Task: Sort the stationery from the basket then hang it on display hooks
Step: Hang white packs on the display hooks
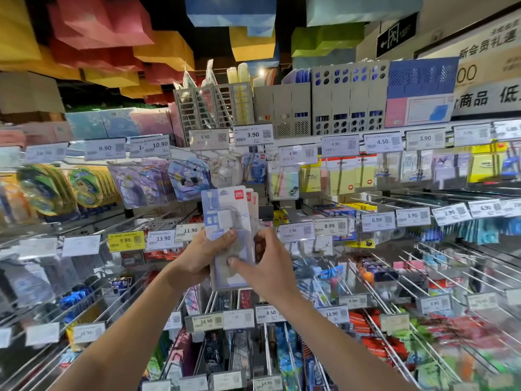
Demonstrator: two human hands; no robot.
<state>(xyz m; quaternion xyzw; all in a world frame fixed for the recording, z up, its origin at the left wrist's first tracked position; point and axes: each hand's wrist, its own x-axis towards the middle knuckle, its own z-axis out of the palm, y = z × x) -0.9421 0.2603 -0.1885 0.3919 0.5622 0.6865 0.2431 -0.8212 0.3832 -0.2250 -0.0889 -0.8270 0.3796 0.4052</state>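
We hold both bare forearms up and forward from the lower edge of the view, and they meet at the middle of the shelving. Our left grip (201, 256) closes round the left edge of a stack of card packs (225, 213), with the thumb laid across the front and the fingers hidden behind. Our right grip (272, 266) pinches the same stack from the right: its thumb presses the lower front and its fingers curl round the right edge. Both grips are narrow and full of the packs.

The stack stands upright and slightly fanned. The cards are pale blue, with a red logo at the top corner. We hold it in front of the hung goods, and we cannot tell whether its top sits on a hook.

Just left of it hang price tags (189, 231), and a yellow tag (126, 240) hangs farther left. Above and to the right hang sticky notes (338, 179), and grey file holders (346, 108) stand on the top shelf. To the right, metal display hooks (377, 289) jut toward us.
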